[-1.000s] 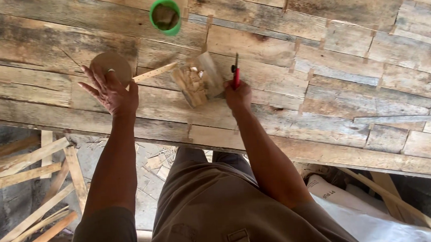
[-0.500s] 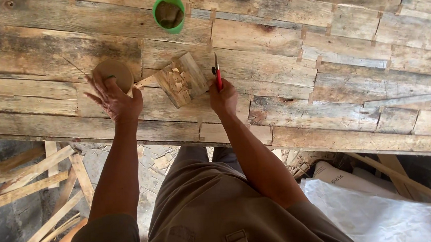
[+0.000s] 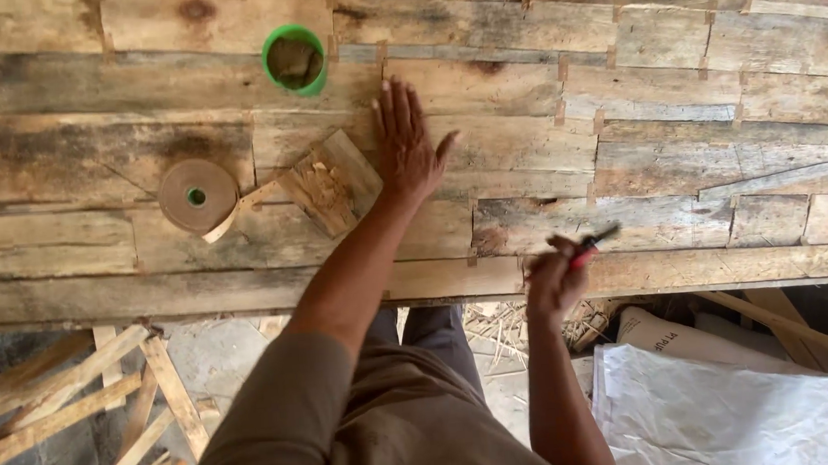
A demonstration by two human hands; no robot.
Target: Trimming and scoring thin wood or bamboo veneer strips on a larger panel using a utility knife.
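Note:
My left hand point(image 3: 407, 147) lies flat and open on the rough plank table point(image 3: 620, 153), fingers spread, just right of a small wooden block point(image 3: 331, 182). A thin wood strip point(image 3: 240, 207) runs from the block toward a brown roll of tape point(image 3: 197, 195) on the left. My right hand point(image 3: 553, 274) hovers at the table's near edge, closed around a red-handled tool point(image 3: 589, 246) that is blurred with motion. A green cup point(image 3: 294, 60) holding brownish stuff stands farther back, above the block.
Loose wooden slats point(image 3: 80, 416) lie on the floor at lower left. White and tan sacks point(image 3: 730, 395) lie at lower right. Straw-like scraps point(image 3: 496, 323) are scattered under the table edge.
My left hand has left the tape roll and moved right, now flat beside the block. My right hand with the red tool has pulled back from the block toward the table's near edge.

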